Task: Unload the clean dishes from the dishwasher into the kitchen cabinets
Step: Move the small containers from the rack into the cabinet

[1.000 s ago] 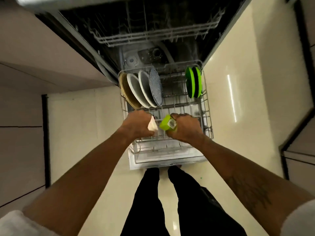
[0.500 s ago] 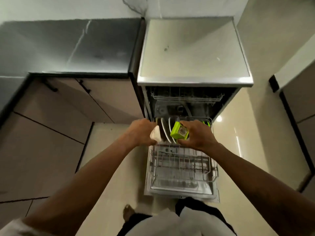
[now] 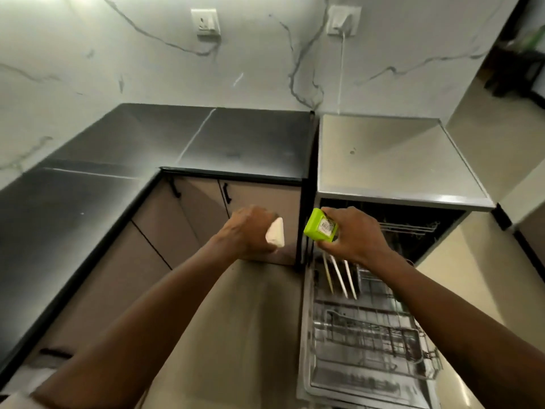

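Head view, looking down at an open dishwasher [image 3: 392, 231]. The left hand [image 3: 250, 231] is held up to the left of the dishwasher, in front of the cabinet doors [image 3: 206, 208]; its grip is closed around a cream-white cup [image 3: 275, 236], whose base points toward the camera. The right hand [image 3: 351, 234] is raised over the dishwasher's front opening; its grip is clamped on a lime-green cup [image 3: 320, 228], whose base carries a small label. The two cups sit near each other but apart. Below the right hand, the lower rack [image 3: 368, 335] is pulled out over the lowered door; three plates [image 3: 339, 278] stand on edge at the end of the rack nearest the dishwasher's cavity. The upper rack [image 3: 410, 227] remains inside the cavity. A dark surface [image 3: 118, 172] extends left of the dishwasher, above the cabinet doors. A cable [image 3: 340, 69] runs down the marble wall from a socket [image 3: 343, 20] behind the dishwasher.
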{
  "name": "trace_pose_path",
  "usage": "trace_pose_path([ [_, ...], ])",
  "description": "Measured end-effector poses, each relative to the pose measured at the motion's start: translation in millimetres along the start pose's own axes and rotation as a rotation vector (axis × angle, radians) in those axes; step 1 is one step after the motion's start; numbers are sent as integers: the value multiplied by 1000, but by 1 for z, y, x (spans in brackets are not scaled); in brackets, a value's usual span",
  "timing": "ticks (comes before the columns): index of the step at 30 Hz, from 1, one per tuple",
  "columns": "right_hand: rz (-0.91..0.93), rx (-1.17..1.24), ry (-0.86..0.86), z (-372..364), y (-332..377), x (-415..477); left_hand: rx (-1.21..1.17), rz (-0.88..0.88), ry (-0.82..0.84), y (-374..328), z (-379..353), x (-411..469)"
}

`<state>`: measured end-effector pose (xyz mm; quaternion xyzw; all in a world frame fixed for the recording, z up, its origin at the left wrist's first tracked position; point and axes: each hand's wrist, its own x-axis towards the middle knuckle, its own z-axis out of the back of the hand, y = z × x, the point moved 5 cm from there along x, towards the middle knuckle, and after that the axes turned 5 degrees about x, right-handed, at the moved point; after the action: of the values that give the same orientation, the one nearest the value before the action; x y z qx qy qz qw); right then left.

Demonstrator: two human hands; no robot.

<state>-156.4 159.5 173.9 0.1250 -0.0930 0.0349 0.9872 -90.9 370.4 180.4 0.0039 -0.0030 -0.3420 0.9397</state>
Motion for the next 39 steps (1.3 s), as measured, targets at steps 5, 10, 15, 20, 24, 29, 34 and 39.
trace_pose_path([
  [5,57,19,-29,11,70,40,-15,75,-72,70,35,-31],
  [10,118,16,-79,20,112,94,-24,163,-123,129,62,-28],
  [15,124,51,-114,16,132,161,9,178,-190,184,84,3],
  [20,131,71,-203,18,142,254,24,194,-220,254,109,67],
  [24,141,123,-266,37,140,332,61,158,-269,298,142,129],
  [29,166,108,-412,99,129,426,86,75,-371,342,212,224],
  [34,183,143,-529,154,116,509,9,28,-489,376,276,300],
  [39,174,131,-614,187,107,573,-5,-19,-540,404,330,362],
])
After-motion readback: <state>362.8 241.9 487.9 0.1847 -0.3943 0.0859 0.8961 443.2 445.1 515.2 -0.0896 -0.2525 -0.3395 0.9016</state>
